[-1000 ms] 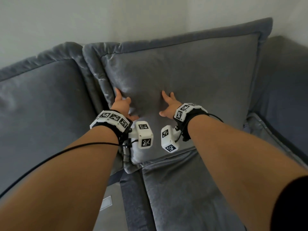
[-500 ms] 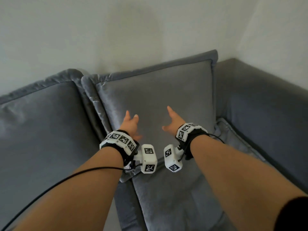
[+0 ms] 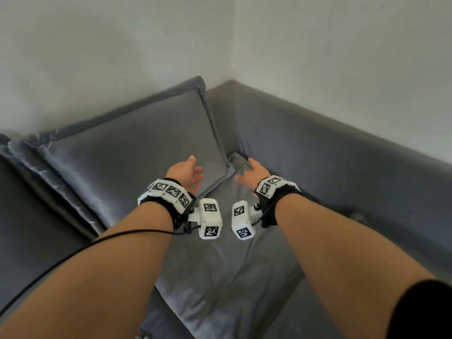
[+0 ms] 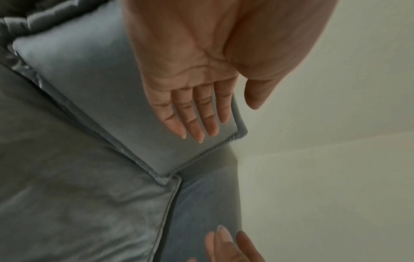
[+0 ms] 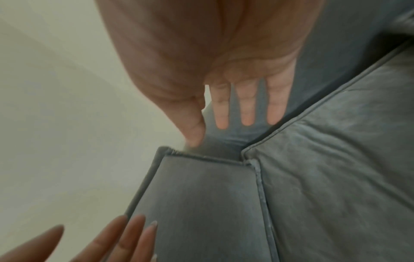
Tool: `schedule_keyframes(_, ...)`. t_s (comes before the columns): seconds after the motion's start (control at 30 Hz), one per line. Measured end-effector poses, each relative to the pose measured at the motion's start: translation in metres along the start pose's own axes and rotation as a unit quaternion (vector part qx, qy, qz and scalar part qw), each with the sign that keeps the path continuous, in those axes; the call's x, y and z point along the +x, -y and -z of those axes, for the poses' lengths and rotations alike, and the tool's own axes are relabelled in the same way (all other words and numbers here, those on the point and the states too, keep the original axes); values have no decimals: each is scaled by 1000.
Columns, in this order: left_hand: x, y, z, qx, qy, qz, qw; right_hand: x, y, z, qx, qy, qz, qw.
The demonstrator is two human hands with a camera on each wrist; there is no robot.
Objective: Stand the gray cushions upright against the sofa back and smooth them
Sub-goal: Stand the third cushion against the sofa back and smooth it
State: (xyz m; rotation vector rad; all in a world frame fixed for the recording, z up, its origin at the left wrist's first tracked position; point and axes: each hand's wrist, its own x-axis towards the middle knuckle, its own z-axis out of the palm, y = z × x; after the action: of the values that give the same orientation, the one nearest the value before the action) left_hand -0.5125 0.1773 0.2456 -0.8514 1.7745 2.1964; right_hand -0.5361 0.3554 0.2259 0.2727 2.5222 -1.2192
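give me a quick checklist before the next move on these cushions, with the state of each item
1. Corner cushion upright against the sofa back: ok.
2. Its face smooth: ok, no deep creases show.
3. Left hand free and open: ok.
4. Right hand free and open: ok.
5. Hands touching the cushion: cannot tell.
6. Neighbouring cushion on the left upright: cannot tell, mostly out of frame.

Each wrist wears a black band (image 3: 281, 196) with white blocks bearing black-and-white square markers. A white camera box (image 3: 210, 218) hangs under each. A black cable (image 3: 73, 253) trails from the left band.
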Motion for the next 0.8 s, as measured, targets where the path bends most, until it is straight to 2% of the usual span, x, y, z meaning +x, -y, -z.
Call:
schedule_keyframes(0.3,-67,45,-136,86,120,15,989,-78,-109,106,112,-107,-131,979)
schedule_keyframes(0.5,-104,101,-204,163,182,31,969,-125,-206,136,199,-150,-237,939)
schedule_keyframes(0.67,-133,164,-249,224,219,72,947,-164,-330,141,253,-178,-350,884)
schedule_keyframes(0.8,-156,214,-280,262,244,96,929,-212,-375,149,278,-183,-400,854)
